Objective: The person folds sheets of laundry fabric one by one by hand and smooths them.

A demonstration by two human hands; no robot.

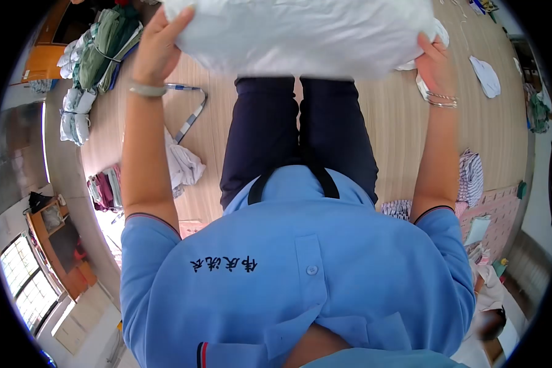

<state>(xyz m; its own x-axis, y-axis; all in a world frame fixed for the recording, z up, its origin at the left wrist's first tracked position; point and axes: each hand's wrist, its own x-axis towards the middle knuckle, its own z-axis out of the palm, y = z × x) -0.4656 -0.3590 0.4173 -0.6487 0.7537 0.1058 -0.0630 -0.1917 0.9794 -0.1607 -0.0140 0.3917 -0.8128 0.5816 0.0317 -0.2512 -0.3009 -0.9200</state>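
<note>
A wide white cloth (306, 37) is stretched between my two hands at the top of the head view; its upper part runs out of the picture. My left hand (159, 46) grips its left corner, thumb on the near face, with a pale bangle at the wrist. At the opposite corner, my right hand (433, 58) has its fingers closed on the same cloth, and thin bracelets circle that wrist. The cloth hangs over my knees, above the wood-pattern surface, and its lower edge is slightly blurred. What kind of linen it is, I cannot tell.
Tied bundles of green and white cloth (101, 52) sit at the upper left. A grey-white garment (181, 162) and a striped strap (193, 116) lie left of my legs. On the right are a white piece (486, 76), striped clothes (470, 175) and another person (489, 300).
</note>
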